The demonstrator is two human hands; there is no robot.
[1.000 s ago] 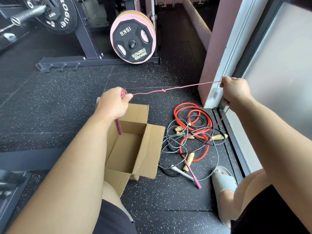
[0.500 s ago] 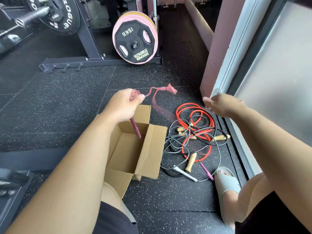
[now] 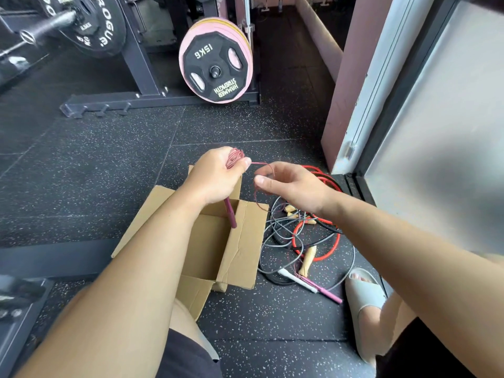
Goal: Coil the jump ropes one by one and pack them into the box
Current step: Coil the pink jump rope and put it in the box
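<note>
Above one open brown cardboard box (image 3: 241, 241), one thin maroon jump-rope coil (image 3: 235, 157) was gripped by left hand (image 3: 215, 177); loose strand (image 3: 259, 163) was pinched by right hand (image 3: 293, 186).

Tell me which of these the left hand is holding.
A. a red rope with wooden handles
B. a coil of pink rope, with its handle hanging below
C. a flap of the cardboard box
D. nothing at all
B: the left hand grips a coil of pink rope, and the rope's handle hangs down from the fist over the open box.
</note>
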